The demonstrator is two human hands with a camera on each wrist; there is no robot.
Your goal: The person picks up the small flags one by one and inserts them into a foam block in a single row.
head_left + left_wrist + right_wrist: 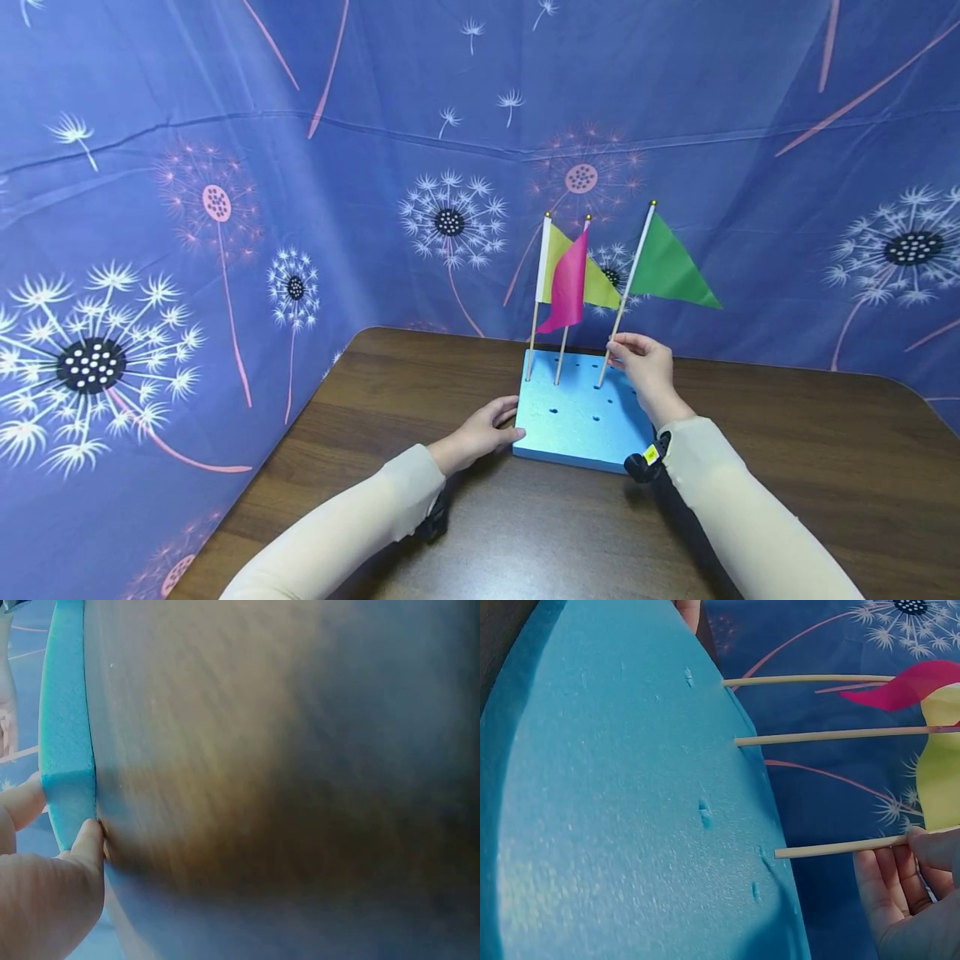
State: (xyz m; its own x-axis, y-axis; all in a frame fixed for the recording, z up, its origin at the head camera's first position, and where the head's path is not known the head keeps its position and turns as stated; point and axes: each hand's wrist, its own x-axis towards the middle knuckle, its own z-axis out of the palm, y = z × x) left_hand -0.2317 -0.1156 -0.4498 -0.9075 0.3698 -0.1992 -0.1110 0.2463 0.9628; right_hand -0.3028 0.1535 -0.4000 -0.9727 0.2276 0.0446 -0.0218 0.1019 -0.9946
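My right hand (647,367) pinches the wooden stick of a green triangular flag (671,267) low down, and the flag leans to the right. In the right wrist view that stick (832,847) shows its cut lower end right over the surface of a blue foam board (562,437). A yellow flag (603,290) and a pink flag (572,283) stand in holes along the board's back left. My left hand (480,433) holds the board's left edge near the front corner, thumb (90,840) against the side.
Several holes, such as this front hole (553,411), dot the board. It lies on a brown wooden table (360,400). A blue cloth (375,100) with a dandelion print hangs behind and to the left of the table.
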